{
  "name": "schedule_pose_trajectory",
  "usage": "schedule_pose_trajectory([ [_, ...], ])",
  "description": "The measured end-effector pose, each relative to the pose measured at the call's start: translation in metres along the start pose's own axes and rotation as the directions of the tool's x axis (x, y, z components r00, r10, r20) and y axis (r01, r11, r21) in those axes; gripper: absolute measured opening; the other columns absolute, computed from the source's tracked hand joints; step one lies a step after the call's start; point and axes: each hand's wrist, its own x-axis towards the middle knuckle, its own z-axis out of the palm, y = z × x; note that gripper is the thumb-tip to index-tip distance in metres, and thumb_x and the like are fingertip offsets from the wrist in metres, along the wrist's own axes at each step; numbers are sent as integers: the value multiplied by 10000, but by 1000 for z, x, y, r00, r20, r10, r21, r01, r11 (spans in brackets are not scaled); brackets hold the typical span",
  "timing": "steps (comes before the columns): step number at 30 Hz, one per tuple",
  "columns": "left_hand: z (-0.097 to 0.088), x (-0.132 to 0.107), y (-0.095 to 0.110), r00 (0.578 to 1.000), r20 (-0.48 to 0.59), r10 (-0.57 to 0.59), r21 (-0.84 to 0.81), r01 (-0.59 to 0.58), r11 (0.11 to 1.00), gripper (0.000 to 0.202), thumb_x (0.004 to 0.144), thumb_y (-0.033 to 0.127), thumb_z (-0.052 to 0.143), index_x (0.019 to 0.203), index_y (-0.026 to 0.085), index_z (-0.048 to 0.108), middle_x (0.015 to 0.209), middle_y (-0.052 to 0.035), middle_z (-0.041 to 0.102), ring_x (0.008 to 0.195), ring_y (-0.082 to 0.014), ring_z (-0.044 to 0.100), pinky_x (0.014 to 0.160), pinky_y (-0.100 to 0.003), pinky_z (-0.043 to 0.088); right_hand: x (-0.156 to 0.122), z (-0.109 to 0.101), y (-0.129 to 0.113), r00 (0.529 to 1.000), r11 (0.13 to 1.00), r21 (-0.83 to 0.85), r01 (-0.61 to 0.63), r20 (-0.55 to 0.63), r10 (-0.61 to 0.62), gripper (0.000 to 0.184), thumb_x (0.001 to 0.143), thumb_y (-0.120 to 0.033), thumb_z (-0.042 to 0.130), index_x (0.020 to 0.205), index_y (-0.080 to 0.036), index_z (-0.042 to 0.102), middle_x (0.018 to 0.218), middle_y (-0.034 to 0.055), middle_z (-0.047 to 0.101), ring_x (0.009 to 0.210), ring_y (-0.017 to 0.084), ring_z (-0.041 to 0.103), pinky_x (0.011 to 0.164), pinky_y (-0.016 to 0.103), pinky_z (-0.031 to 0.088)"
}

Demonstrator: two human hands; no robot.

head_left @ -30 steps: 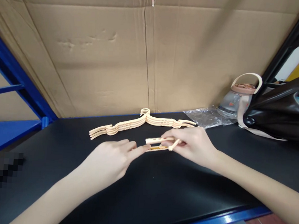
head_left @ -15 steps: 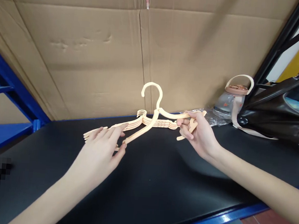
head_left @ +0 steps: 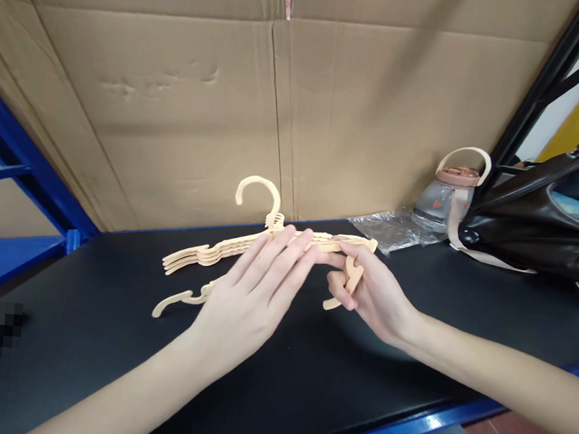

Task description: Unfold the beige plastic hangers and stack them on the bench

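Observation:
A cream plastic hanger (head_left: 256, 189) is unfolded above the black shelf top (head_left: 307, 379), its hook pointing up. My right hand (head_left: 371, 293) is closed round the hanger's right arm, near its end. My left hand (head_left: 256, 288) has its fingers stretched out along the hanger's middle, touching it from the front. The hanger's left arm end (head_left: 173, 299) shows below and left of that hand. Behind lies a flat stack of several matching hangers (head_left: 206, 250).
A cardboard sheet (head_left: 278, 109) forms the back wall. A clear water bottle with a pink lid and strap (head_left: 444, 192), crumpled clear plastic (head_left: 389, 228) and a black bag (head_left: 545, 217) sit at the right. Blue shelf rails (head_left: 27, 169) run along the left and front.
The folded hanger was spread open between both hands, lifted, then lowered and shifted left. My left hand moved from its left end to its middle, fingers now flat.

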Motion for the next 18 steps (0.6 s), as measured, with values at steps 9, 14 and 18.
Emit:
schedule_pose_trajectory([
  [9,33,15,1,999,41,0,-146,6,989,396,937,120,404,1327,51,417,1145,-123,632,1021,-214,600,845,-323,474,8,-6,-3,992,923,-384,-1,114,49,273,920,-399,430,1011,-166,540,512,-37,558,325,75,396,360,214,196],
  [14,31,2,-3,997,71,-16,-142,26,990,353,953,189,429,1289,84,451,844,-50,646,747,-190,613,663,-308,479,24,-27,-11,983,758,-631,161,168,-69,216,859,-386,552,889,-174,533,557,-59,499,427,52,313,405,194,221],
  [18,33,0,-2,995,85,-58,-128,69,989,365,950,284,449,1260,94,480,867,-48,643,779,-197,618,665,-311,496,33,-40,-22,995,713,-697,76,6,-100,298,774,-300,637,974,-222,431,638,-79,452,481,58,323,410,181,206],
])
